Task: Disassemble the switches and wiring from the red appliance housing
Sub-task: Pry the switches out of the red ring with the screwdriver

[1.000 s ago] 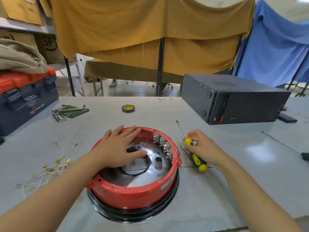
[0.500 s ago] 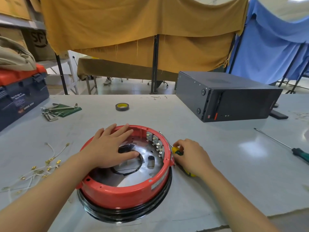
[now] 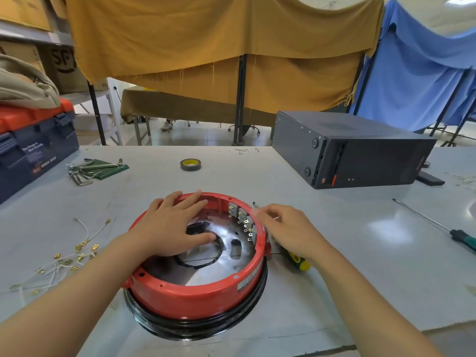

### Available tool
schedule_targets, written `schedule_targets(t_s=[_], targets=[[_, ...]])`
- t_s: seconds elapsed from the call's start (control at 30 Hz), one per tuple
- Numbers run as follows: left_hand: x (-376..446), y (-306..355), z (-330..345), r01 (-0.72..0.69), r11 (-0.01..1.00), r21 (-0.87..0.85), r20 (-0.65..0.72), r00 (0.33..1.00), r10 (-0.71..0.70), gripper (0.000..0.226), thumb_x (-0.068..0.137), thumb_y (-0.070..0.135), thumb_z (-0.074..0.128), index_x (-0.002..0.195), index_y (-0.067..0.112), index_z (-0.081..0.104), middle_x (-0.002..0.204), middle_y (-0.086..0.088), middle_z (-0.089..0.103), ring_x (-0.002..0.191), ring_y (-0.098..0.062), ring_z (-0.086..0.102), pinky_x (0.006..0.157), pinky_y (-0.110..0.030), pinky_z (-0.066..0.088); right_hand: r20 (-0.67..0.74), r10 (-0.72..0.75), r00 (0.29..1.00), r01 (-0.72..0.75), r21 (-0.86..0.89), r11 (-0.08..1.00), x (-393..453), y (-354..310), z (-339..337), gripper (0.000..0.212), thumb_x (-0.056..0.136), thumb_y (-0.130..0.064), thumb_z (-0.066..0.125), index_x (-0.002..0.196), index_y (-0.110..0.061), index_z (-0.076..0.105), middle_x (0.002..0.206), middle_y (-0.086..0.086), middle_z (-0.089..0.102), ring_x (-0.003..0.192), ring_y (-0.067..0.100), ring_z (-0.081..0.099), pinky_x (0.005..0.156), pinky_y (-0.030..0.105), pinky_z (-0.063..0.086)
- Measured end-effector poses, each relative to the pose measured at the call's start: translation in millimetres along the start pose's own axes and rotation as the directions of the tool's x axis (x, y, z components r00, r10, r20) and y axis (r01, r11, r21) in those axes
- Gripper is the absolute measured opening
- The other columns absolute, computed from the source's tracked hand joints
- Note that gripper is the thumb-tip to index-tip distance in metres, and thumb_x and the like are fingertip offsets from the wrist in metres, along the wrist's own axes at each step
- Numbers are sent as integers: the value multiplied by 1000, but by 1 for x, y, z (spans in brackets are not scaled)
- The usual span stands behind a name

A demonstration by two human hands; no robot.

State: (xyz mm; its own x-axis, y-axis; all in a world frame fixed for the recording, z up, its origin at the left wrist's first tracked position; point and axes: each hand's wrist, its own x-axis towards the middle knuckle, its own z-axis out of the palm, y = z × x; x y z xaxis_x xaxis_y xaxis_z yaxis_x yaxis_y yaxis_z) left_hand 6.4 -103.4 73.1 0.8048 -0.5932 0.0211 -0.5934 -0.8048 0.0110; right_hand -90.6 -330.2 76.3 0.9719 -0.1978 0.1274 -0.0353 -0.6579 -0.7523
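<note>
Housing (image 3: pixel 195 297) of red plastic sits open side up near the front edge of the bench (image 3: pixel 347 292), on a black ring base. Left hand (image 3: pixel 170 228) lies flat across the far-left rim and inner plate, fingers (image 3: pixel 190 199) straight and spread, holding nothing and bracing the housing. Right hand (image 3: pixel 288 230) is at the right rim, just outside the row of switches (image 3: pixel 243 222) still mounted on the inner wall; its fingers are blurred, so whether they pinch anything cannot be told. Screwdriver (image 3: pixel 298 261) with a yellow-and-green handle lies on the bench under that hand, apparently not gripped. Loose wires (image 3: pixel 64 258) with brass terminals lie towards the left edge, well apart from the housing. Judged from this, wiring is off and switch removal remains. Risks: the exposed metal tabs may scrape fingertips pushed against them; prying against the thin rim may crack the plastic; if the left hand's pressure lets up, the housing may rotate or slide on its base; a freed switch may drop through the plate openings.
</note>
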Motion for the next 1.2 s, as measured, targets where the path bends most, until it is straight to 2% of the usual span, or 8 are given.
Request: schedule_targets(t_s=[0.13,0.27,0.53,0.67,0.77,0.97,1.07,1.2], targets=[[-2,0,-9,11,991,-136,-36,999,-17,75,84,68,44,148,39,19,158,16,10,145,-18,13,116,-42,15,109,42,993,-42,-4,999,-3,-11,12,30,84,-43,65,107,-24,61,93,-3,66,83,14,65,77,32,56],[-1,-4,-23,45,984,-171,-68,996,-57,71,84,62,51,145,34,27,150,10,33,133,-25,34,109,-41,29,123,30,992,-33,22,999,0,-14,13,28,84,-26,66,112,-22,62,95,-1,67,87,16,65,82,33,55],[4,3,-18,-74,983,-167,-24,997,71,74,86,59,51,148,34,20,155,7,21,137,-25,23,112,-34,23,127,44,991,-65,168,984,0,-10,15,23,84,-32,70,105,-30,62,86,-8,64,70,7,62,63,23,47],[16,4,-18,-133,962,-240,-38,991,128,72,86,56,55,148,35,23,154,7,23,139,-23,20,114,-35,22,59,73,996,-80,139,987,2,-4,9,22,91,-44,58,106,-29,65,93,-4,69,78,11,66,60,18,50],[23,7,-18,-188,941,-283,-66,982,177,71,86,51,59,147,34,27,151,7,28,137,-21,25,113,-33,23,-23,119,993,-114,155,981,7,1,5,21,95,-37,54,97,-21,68,93,0,70,82,14,64,67,20,48],[34,16,-23,-240,922,-302,-9,968,249,66,88,55,54,145,33,31,150,8,29,136,-16,28,116,-36,16,219,178,960,-242,315,918,7,1,2,21,94,-33,59,99,-14,65,73,6,67,54,18,63,51,24,51],[37,24,-21,-235,946,-224,51,966,252,67,89,63,42,148,39,21,158,12,16,147,-18,8,118,-43,-2,239,171,956,-246,334,910,5,-2,4,17,96,-32,55,103,-18,62,70,5,66,51,21,64,47,25,52],[35,33,-13,-213,959,-185,71,971,230,67,89,66,36,148,46,10,158,20,3,147,-18,-9,116,-45,-8,238,166,957,-240,329,913,1,-1,1,21,101,-25,42,103,-19,62,78,8,64,50,23,65,47,27,53]])
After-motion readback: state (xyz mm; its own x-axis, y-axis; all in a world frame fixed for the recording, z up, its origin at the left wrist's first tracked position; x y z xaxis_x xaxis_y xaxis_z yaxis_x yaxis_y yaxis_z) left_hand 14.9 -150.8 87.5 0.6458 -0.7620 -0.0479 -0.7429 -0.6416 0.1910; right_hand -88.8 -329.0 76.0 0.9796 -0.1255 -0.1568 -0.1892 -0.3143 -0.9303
